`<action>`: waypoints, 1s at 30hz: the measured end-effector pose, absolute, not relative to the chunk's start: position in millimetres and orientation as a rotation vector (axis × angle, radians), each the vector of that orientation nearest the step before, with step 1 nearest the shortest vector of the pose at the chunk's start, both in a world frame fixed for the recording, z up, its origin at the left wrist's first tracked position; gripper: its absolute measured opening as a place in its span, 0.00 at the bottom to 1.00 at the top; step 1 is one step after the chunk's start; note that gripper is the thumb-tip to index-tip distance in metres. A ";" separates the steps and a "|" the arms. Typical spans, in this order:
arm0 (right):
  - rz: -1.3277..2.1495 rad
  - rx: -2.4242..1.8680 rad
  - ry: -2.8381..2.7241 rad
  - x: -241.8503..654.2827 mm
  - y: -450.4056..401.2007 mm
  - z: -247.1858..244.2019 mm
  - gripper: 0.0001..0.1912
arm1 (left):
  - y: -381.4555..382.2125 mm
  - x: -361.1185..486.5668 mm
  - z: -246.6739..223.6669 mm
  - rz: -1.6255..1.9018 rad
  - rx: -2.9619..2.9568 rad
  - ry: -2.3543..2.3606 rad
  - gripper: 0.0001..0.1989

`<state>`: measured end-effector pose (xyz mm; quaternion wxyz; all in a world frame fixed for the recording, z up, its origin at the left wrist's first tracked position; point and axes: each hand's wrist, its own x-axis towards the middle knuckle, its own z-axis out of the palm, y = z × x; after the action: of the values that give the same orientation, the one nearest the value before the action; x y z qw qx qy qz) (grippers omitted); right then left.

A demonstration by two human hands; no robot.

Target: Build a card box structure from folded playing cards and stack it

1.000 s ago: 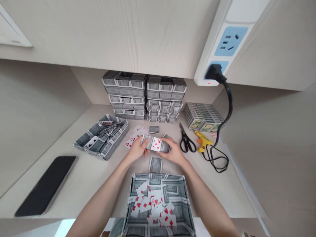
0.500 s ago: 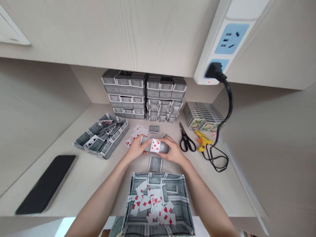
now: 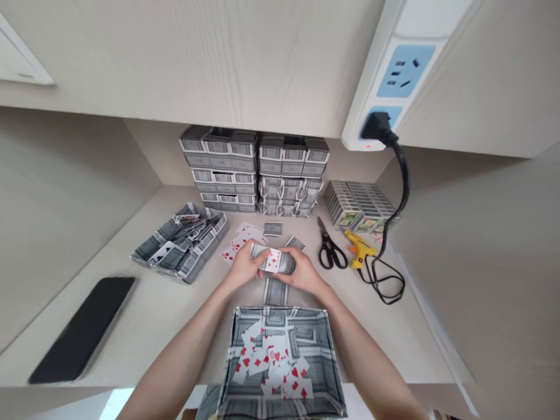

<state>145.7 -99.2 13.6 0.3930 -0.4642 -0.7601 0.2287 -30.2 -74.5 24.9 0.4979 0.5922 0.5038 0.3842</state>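
Between my two hands is a small piece of playing cards [image 3: 273,261], grey-patterned at both ends with a white, red-diamond face in the middle. My left hand [image 3: 245,263] pinches its left end, thumb on top. My right hand [image 3: 303,268] grips the right end. Just below them a grey-backed card [image 3: 275,291] lies on the desk. Above the hands are another grey card [image 3: 273,228] and a tilted one [image 3: 296,242], partly hidden by my right hand. Face-up red cards [image 3: 245,236] spread beside my left hand.
A card-built box [image 3: 236,361] with red card pieces stands at the front; a card tray [image 3: 144,255] is left, near a black phone [image 3: 83,329]. Stacked card boxes [image 3: 227,160], scissors [image 3: 331,251], a yellow glue gun [image 3: 359,248], card packs [image 3: 361,204] and a power strip [image 3: 396,76] surround.
Both hands have shifted slightly, the right one inward to the left, and the held card piece is now tilted and shorter-looking. The tilted card behind my right hand shows more.
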 end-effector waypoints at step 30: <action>0.559 -1.185 -1.890 139.7 -97.2 7.0 0.39 | -76.4 -20.5 14.3 0.956 1.563 1.130 0.12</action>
<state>139.7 -97.2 7.0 0.4084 -0.4703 -0.7502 0.2218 -20.5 -76.4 14.3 0.4746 0.6393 0.4619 0.3908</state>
